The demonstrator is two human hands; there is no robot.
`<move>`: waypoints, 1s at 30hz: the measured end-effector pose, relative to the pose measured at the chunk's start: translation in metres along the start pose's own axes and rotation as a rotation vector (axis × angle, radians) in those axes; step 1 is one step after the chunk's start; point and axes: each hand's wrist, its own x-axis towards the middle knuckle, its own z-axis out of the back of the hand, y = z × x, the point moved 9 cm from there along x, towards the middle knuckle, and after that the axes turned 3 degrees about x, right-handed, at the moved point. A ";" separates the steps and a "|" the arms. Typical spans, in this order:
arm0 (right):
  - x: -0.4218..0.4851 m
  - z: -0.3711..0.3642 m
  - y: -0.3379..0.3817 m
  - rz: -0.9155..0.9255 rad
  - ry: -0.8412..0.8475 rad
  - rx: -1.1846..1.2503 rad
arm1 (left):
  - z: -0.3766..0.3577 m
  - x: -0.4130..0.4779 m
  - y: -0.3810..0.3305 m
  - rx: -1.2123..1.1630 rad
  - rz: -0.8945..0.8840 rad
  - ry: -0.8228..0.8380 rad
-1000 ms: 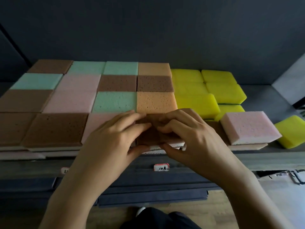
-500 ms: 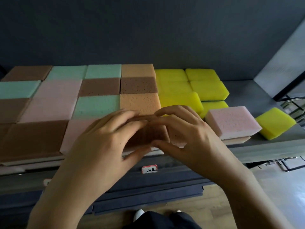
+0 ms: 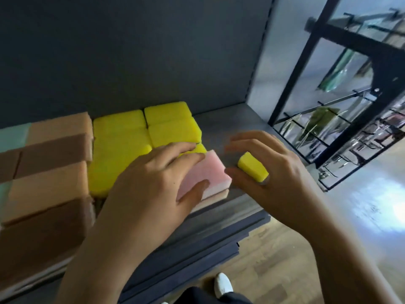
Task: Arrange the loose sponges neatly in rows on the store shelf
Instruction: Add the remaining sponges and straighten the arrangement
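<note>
Here, grey shelf (wood floor below): left hand grips pink sponge, right hand holds yellow sponge.

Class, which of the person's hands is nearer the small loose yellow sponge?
Right. The right hand curls round the loose yellow sponge; the left hand is off to its left, holding the pink sponge.

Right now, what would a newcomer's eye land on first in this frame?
The bright yellow sponges packed in a block at the back of the shelf stand out most against the dark wall. In front of them, the left hand holds a pink sponge lying on a paler sponge at the shelf's front edge. Just right of it, the right hand cups a loose yellow sponge between thumb and fingers.
</note>
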 end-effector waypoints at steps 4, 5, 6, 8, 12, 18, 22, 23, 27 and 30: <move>-0.008 0.014 -0.055 -0.094 0.092 -0.002 | -0.029 0.033 -0.031 0.004 -0.020 0.043; -0.009 0.016 -0.067 -0.102 0.126 -0.006 | -0.037 0.039 -0.037 0.003 -0.028 0.048; -0.010 0.016 -0.078 -0.107 0.162 -0.012 | -0.044 0.044 -0.042 0.000 -0.033 0.057; -0.009 0.015 -0.098 -0.106 0.234 -0.024 | -0.059 0.054 -0.048 0.004 -0.029 0.083; -0.005 0.004 -0.126 -0.049 0.377 -0.045 | -0.078 0.065 -0.051 0.030 0.029 0.124; 0.003 -0.026 -0.147 0.080 0.660 -0.142 | -0.088 0.070 -0.051 0.054 0.107 0.123; 0.007 -0.040 -0.152 0.168 0.735 -0.166 | -0.085 0.067 -0.049 0.063 0.133 0.108; 0.009 -0.040 -0.152 0.180 0.729 -0.165 | -0.083 0.066 -0.047 0.062 0.137 0.096; 0.028 -0.034 -0.143 0.213 0.635 -0.138 | -0.070 0.059 -0.034 0.073 0.165 0.032; 0.049 -0.028 -0.125 0.238 0.534 -0.095 | -0.050 0.050 -0.020 0.095 0.208 -0.031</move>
